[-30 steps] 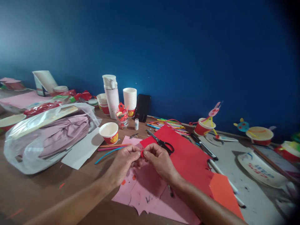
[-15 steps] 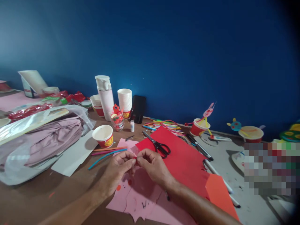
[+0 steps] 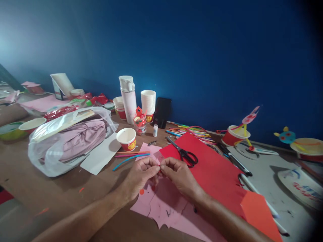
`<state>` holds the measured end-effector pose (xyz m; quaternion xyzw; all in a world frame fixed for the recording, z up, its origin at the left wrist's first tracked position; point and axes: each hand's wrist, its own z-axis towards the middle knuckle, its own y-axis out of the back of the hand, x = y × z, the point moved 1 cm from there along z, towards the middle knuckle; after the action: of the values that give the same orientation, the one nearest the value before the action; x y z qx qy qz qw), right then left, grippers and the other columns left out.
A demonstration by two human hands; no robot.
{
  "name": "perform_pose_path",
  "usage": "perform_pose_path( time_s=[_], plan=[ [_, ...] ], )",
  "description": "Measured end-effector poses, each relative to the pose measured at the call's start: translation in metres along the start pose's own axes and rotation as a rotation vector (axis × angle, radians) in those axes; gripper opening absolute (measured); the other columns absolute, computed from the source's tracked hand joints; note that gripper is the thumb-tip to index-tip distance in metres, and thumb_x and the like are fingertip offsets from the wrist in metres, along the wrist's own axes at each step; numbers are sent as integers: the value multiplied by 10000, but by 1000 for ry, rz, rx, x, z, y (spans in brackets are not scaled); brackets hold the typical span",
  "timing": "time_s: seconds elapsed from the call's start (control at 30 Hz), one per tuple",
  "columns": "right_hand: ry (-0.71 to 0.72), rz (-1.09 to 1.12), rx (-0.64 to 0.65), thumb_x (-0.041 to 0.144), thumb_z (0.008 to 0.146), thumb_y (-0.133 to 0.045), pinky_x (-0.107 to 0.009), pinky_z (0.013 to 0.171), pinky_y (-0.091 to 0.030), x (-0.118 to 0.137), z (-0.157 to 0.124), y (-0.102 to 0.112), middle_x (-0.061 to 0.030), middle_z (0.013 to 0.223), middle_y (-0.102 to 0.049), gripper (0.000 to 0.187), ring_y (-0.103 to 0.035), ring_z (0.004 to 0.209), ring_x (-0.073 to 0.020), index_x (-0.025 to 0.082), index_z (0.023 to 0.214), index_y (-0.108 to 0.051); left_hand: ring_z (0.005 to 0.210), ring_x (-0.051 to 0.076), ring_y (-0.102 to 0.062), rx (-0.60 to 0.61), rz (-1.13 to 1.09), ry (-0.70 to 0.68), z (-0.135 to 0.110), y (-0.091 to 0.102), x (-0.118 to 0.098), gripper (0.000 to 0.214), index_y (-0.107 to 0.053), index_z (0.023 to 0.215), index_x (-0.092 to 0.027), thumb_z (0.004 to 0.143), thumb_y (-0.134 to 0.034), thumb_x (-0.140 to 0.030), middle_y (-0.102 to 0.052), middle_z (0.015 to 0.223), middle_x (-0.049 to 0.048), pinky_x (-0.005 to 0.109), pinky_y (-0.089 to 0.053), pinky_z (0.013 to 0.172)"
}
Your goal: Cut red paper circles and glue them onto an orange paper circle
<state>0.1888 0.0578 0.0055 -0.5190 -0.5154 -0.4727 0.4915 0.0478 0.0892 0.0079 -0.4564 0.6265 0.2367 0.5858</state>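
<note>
My left hand (image 3: 143, 174) and my right hand (image 3: 178, 173) meet above the pink paper (image 3: 174, 205), thumbs and forefingers pinched together. A tiny red piece (image 3: 159, 165) shows between the fingertips; its kind is too small to make out. Black-handled scissors (image 3: 185, 154) lie on the red paper (image 3: 209, 174) just beyond my right hand. Blue, pink and orange pipe cleaners (image 3: 130, 158) rest past my left hand, beside a paper cup (image 3: 126, 139). Small orange dots (image 3: 141, 192) lie on the pink paper under my hands.
Against the blue wall stand a white bottle (image 3: 128, 104), stacked paper cups (image 3: 148, 106) and a black phone (image 3: 163, 112). A plastic bag with cloth (image 3: 80, 137) fills the left. Markers (image 3: 234, 159), an orange sheet (image 3: 258, 215) and decorated cups (image 3: 234, 136) are at right.
The camera view has turned left, so everything sits further right in the picture. Both hands keep their pinch on the small red piece, with little change in pose.
</note>
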Motion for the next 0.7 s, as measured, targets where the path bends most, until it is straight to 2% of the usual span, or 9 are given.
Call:
perform_pose_path(
  time_s=[0.07,0.13,0.2,0.23,0.3,0.37,0.47,0.7],
  plan=[
    [39,-84,-17,306,801,-536,-212,530,-371,5,0,5,16,619,-572,180,-509,565,-103,166,712,-608,434,94,-534,-36,50,-10,-1,2,-6,169,-526,701,-149,731,-618,-287,-612,566,3,196,-392,423],
    [113,-261,-54,339,836,-490,-229,553,-397,14,1,17,-4,691,-624,220,-550,610,-125,189,809,-648,445,91,-531,-64,73,-29,-1,6,-12,166,-534,702,-147,725,-618,-289,-616,569,6,201,-399,437],
    [226,-588,-102,337,850,-485,-256,647,-418,23,5,37,-21,840,-663,215,-590,743,-158,226,888,-666,446,88,-521,-89,76,-59,-1,11,-19,173,-535,690,-147,713,-628,-291,-596,524,-6,202,-400,451],
    [257,-767,-162,337,849,-484,-269,656,-414,26,7,47,-23,843,-665,214,-593,743,-168,235,871,-672,446,88,-518,-101,69,-74,0,13,-21,179,-530,681,-149,707,-634,-293,-584,505,-12,203,-400,456],
    [212,-1052,-234,345,848,-485,-285,696,-415,27,14,66,-33,929,-667,223,-601,815,-191,250,939,-665,445,82,-511,-131,48,-95,3,19,-24,196,-515,662,-152,698,-643,-297,-573,501,-23,199,-389,451],
    [153,-1264,-243,386,831,-504,-299,740,-410,21,21,76,-56,989,-655,263,-584,909,-221,238,993,-651,433,69,-494,-162,36,-110,6,24,-24,208,-509,655,-153,689,-655,-297,-566,512,-35,191,-374,442],
    [96,-1375,-221,415,809,-525,-308,768,-396,7,28,78,-84,978,-646,298,-565,951,-243,215,989,-651,446,69,-499,-163,51,-96,8,25,-23,204,-504,660,-157,692,-650,-296,-569,525,-38,199,-388,471],
    [23,-1372,-263,323,789,-520,-328,721,-370,-1,32,74,-129,910,-650,274,-580,883,-265,150,976,-621,460,75,-499,-121,152,-29,5,17,-22,188,-491,661,-168,701,-628,-291,-552,515,-41,213,-391,508]
  ],
)
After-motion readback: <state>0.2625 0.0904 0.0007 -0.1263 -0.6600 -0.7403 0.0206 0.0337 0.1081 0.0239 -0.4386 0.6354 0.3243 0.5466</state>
